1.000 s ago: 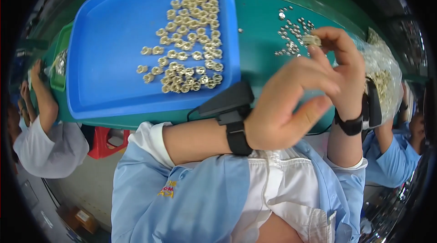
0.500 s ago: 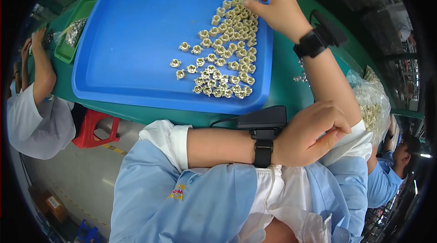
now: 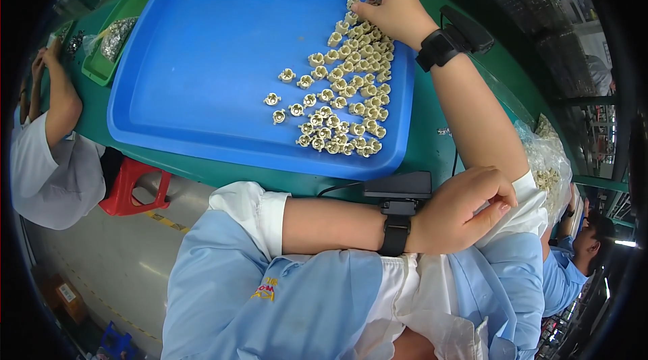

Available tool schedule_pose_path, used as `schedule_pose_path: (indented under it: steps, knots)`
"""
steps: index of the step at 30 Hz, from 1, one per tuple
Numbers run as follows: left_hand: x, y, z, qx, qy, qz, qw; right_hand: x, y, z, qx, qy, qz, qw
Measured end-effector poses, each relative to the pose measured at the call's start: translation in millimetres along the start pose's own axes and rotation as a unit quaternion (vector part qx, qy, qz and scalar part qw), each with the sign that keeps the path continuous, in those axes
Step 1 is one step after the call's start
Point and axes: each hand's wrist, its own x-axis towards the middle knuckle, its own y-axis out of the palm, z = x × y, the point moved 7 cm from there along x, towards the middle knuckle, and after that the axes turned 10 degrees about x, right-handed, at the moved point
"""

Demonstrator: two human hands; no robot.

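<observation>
The small cream-coloured parts (image 3: 344, 87) lay in a loose heap on the blue tray (image 3: 202, 56), crowded along its right edge from the far right corner down toward the near right corner, with a few strays scattered singly toward the middle of the tray. The right hand (image 3: 391, 9) rested on the far end of that heap, near the tray's far right corner, its fingers curled down and pinched together on the topmost parts; whether a part was actually gripped between the fingertips could not be told. That arm reached across the right edge of the tray and wore a black wristband (image 3: 439, 48) with a black device mounted just beside it. The left hand (image 3: 459, 215) lay off the tray, beyond its near right corner, against the person's own right upper arm, the fingers loosely bent and holding nothing visible; its forearm crossed the body in front of the near edge of the surface (image 3: 432, 151) and carried a second black wristband (image 3: 395, 235). The tray sat on the green surface, taking up most of it. At the far left corner of the surface stood a green bin (image 3: 111, 56) holding a clear bag of small parts. Another person in a white sleeve (image 3: 40, 171) sat at the left edge of the surface, beside a red stool (image 3: 131, 188). A clear bag (image 3: 547, 164) of similar parts bulged at the right edge.
</observation>
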Motion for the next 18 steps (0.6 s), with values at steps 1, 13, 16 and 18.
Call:
schedule_pose_path:
  steps: [1, 13, 16, 18]
  knots:
    - [0, 0, 0, 0.000, -0.001, 0.000, 1.000, -2, -1, 0, 0.012, -0.003, -0.002, 1.000]
    - [0, 0, 47, -0.060, -0.185, -0.023, 0.981, -172, -145, -22, 0.127, 0.087, -0.135, 0.979]
    - [-2, 7, 60, -0.075, -0.253, -0.015, 0.964, -252, -183, -43, 0.087, 0.143, -0.177, 0.970]
    - [-1, 12, 65, -0.071, -0.284, 0.006, 0.956, -297, -198, -63, 0.057, 0.194, -0.185, 0.962]
